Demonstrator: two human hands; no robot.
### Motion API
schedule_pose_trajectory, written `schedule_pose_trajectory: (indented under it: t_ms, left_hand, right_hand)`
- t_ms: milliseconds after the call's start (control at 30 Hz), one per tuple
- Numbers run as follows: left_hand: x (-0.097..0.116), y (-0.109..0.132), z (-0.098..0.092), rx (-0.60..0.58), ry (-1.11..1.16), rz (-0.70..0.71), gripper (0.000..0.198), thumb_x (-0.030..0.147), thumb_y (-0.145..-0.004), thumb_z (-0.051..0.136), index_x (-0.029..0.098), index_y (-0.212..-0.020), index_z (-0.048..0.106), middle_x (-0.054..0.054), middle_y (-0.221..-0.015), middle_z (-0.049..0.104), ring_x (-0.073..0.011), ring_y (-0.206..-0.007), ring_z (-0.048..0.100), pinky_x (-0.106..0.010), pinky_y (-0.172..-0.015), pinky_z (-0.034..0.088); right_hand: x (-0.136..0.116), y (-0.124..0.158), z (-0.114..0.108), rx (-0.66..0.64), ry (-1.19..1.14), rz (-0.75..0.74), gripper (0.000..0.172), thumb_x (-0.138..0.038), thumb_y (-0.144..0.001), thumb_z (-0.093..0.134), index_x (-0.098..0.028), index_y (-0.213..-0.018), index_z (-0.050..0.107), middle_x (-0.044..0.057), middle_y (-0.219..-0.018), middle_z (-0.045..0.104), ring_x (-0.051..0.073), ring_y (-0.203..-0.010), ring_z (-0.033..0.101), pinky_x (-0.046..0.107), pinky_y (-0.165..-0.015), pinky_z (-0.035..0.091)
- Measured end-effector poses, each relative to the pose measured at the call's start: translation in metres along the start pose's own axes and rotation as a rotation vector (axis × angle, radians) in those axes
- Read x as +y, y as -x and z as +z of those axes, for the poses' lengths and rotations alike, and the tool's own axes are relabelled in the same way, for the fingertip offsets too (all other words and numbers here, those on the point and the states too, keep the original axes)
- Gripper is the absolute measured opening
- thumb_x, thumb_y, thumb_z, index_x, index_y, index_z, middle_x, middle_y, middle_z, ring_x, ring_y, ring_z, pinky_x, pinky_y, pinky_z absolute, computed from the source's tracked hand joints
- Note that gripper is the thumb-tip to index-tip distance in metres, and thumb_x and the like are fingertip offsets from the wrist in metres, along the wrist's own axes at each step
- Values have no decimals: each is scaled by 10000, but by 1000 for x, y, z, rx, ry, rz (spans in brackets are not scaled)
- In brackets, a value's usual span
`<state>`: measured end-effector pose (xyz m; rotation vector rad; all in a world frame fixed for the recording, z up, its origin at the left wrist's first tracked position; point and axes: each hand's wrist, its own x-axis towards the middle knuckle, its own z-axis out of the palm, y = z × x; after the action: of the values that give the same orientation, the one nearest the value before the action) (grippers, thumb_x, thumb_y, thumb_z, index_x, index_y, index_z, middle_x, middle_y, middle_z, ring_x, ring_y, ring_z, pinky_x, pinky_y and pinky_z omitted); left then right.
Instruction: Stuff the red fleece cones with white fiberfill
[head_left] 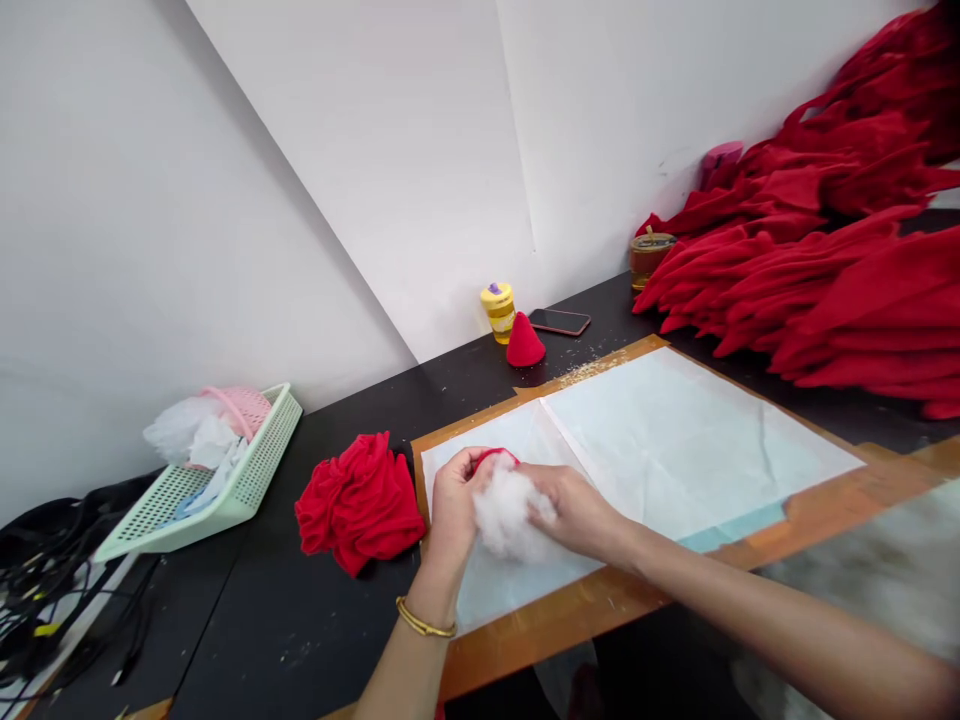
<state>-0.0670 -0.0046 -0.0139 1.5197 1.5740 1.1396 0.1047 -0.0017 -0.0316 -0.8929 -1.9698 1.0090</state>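
Note:
A tuft of white stuffing [510, 515] is pinched in my right hand [574, 505], above the near left part of a white sheet [697, 430]. Opposite it, my left hand [454, 495], with a gold bangle on its wrist, is closed around a red fabric piece [495, 457]. Only the upper rim of that piece shows; fingers and stuffing cover the rest. The stuffing sits against the piece's opening. Just left of my left hand lies a crumpled heap of red fabric [360, 505]. Beyond the sheet stands a red cone [525, 342].
A yellow-lidded jar [498, 312] and a phone [560, 321] are near the cone. At right lies a big pile of red fabric pieces [832, 290] beside an amber jar [649, 262]. A pale green basket [262, 470] and tangled cables [52, 610] occupy the left. More white stuffing [877, 580] shows lower right.

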Motion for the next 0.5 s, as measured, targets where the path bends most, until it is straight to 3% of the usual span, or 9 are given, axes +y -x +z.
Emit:
schedule_pose_trajectory:
  t_ms: [133, 200, 267, 333, 400, 500]
  left_hand:
    - [4, 9, 4, -1, 97, 35, 251, 371, -832, 649, 170, -926, 767, -75, -892, 781, -215, -806, 697, -293, -708, 523]
    - [5, 12, 6, -8, 118, 55, 220, 335, -824, 658, 183, -927, 779, -66, -900, 786, -215, -831, 700, -297, -742, 522]
    - [6, 14, 6, -21, 132, 69, 206, 297, -824, 644, 188, -924, 786, -56, -880, 788, -210, -809, 701, -295, -724, 524]
    - [9, 15, 5, -33, 135, 82, 200, 269, -825, 628, 190, -916, 789, -45, -850, 788, -205, -774, 702, -288, -686, 527]
    - [15, 18, 3, -49, 126, 103, 181, 252, -828, 635, 196, -898, 791, -35, -836, 790, -202, -762, 708, -283, -675, 533]
    - [26, 25, 4, -80, 100, 149, 130, 237, -834, 674, 212, -877, 794, -26, -863, 799, -198, -798, 721, -285, -730, 544]
  right_hand:
    - [8, -6, -3, 83, 116, 132, 158, -112, -730, 497, -188, -813, 607, 32, -719, 683, 187, -650, 617, 265, -616, 401]
    - [6, -4, -7, 106, 142, 180, 340, -108, -694, 527, -168, -1018, 610, 23, -723, 676, 195, -655, 621, 255, -604, 396]
    - [0, 0, -10, 92, 185, 189, 610, -136, -690, 580, -158, -1297, 519, 0, -719, 673, 203, -650, 623, 253, -612, 404]
    - [-9, 4, -12, 49, 257, 166, 709, -183, -732, 607, -187, -1424, 450, 9, -772, 706, 212, -671, 638, 269, -660, 423]
    - [-13, 5, -14, -2, 321, 168, 575, -186, -777, 579, -235, -1349, 553, 27, -868, 743, 213, -733, 661, 271, -699, 427]
    - [-10, 0, -16, -52, 348, 221, 255, -131, -794, 520, -232, -948, 695, 8, -771, 731, 188, -724, 656, 237, -640, 391]
